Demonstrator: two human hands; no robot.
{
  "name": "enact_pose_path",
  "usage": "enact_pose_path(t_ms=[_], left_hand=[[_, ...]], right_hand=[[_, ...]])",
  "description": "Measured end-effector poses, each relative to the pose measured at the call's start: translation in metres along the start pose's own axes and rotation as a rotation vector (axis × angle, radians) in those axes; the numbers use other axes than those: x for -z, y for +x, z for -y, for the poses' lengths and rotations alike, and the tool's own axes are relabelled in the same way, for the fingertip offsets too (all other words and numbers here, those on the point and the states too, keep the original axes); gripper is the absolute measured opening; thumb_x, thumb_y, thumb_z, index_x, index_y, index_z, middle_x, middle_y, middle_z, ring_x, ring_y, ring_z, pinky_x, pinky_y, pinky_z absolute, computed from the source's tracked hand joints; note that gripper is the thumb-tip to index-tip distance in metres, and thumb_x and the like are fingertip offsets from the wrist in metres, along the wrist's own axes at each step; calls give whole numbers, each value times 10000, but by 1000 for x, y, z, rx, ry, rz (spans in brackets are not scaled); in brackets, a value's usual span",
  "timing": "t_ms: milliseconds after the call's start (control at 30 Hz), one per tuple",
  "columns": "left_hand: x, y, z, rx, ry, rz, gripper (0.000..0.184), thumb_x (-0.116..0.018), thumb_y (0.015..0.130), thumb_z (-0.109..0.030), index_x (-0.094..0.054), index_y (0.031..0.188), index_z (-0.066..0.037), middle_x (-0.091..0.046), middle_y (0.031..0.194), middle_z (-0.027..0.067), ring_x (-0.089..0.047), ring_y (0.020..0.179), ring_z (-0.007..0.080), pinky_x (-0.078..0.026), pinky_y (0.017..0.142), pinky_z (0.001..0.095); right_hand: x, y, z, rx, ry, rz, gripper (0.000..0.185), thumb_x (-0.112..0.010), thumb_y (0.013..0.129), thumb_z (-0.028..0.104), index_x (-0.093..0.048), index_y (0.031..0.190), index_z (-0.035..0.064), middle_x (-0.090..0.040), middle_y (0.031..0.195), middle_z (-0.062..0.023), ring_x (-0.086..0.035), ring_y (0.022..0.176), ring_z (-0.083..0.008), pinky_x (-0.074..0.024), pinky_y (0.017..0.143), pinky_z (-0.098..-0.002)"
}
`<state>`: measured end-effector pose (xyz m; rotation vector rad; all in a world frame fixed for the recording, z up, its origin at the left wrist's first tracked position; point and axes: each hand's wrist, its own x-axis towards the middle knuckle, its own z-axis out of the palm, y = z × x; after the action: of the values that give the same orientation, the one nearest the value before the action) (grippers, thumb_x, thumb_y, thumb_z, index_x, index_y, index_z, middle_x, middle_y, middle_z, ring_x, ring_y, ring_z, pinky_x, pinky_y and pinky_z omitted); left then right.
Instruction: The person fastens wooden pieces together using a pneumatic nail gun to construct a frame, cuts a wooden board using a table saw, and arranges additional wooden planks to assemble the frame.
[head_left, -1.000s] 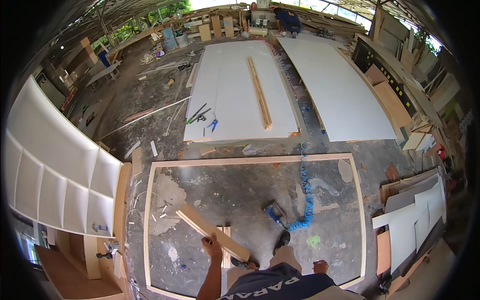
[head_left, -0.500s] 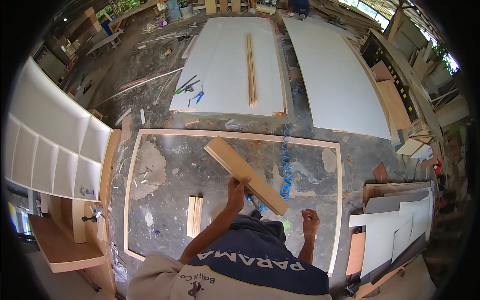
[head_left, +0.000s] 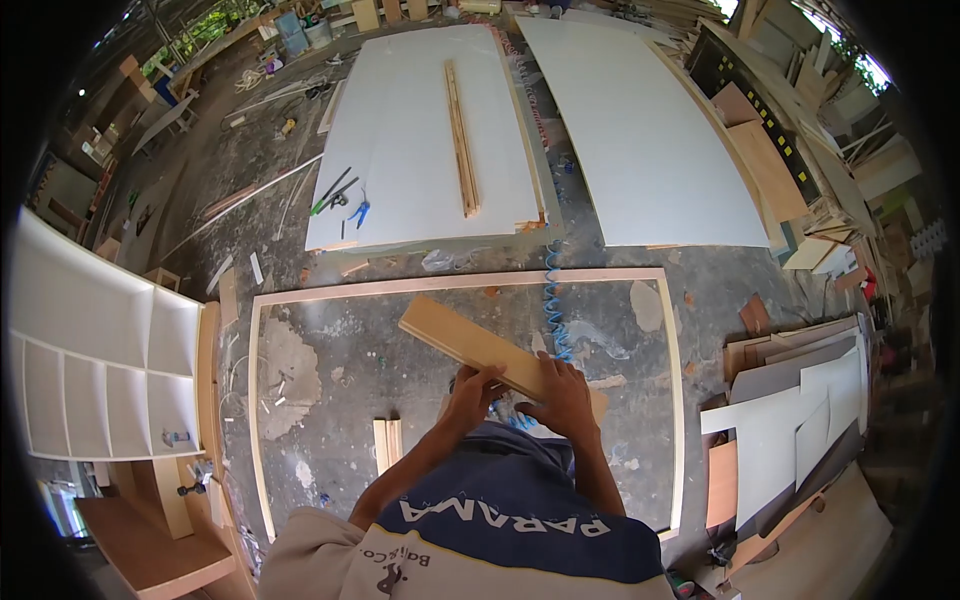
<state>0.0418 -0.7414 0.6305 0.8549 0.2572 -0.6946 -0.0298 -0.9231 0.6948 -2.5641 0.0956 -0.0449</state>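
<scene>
A short stack of flat wooden boards (head_left: 455, 335) is held at a slant above the floor, in front of my body. My left hand (head_left: 472, 396) grips its near edge around the middle, thumb on top. Toward the right end, my right hand (head_left: 566, 398) is wrapped over the boards, fingers on the upper face and partly covering it. Beneath lies a large rectangular wooden frame (head_left: 400, 288) on the concrete floor. Inside that frame, left of my body, a bundle of light wooden strips (head_left: 387, 440) rests on the floor, partly hidden by my left forearm.
Beyond the frame lies a white panel (head_left: 400, 130) bearing long wooden strips (head_left: 461, 140) and a blue-handled tool (head_left: 361, 208). A second white panel (head_left: 640, 140) is to its right. A coiled blue hose (head_left: 551, 300) crosses the frame. White shelving (head_left: 110, 330) stands left; board offcuts (head_left: 760, 410) lie right.
My right hand, earlier raised apart from the boards, has come onto their right end. The boards have tilted flatter and sit slightly lower. The head view has shifted a little.
</scene>
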Motion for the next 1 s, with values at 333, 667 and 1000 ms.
enact_pose_path(t_ms=[333,667,1000], left_hand=[[9,42,-66,0,89,156,346,-623,950,-133,-510,1256,-17,-607,1210,119,-621,1105,248,-527,943,401],[-29,87,-109,-566,-352,160,552,-426,1035,-454,-376,1454,-98,-554,1320,137,-535,1233,345,-414,1057,491],[-78,76,-9,-720,-371,91,624,-691,918,-273,-411,1452,-114,-564,1324,95,-518,1255,295,-399,1082,470]], right_hand=[[-15,71,4,-96,198,-37,625,-861,648,296,-596,1139,15,-642,1074,-186,-636,992,-390,-519,839,-456],[21,94,-32,-28,318,37,675,-876,616,320,-619,1149,-4,-661,1056,-185,-657,963,-364,-515,852,-427],[94,68,-157,59,352,348,682,-884,590,353,-658,1109,-29,-687,997,-188,-679,918,-340,-518,830,-398]])
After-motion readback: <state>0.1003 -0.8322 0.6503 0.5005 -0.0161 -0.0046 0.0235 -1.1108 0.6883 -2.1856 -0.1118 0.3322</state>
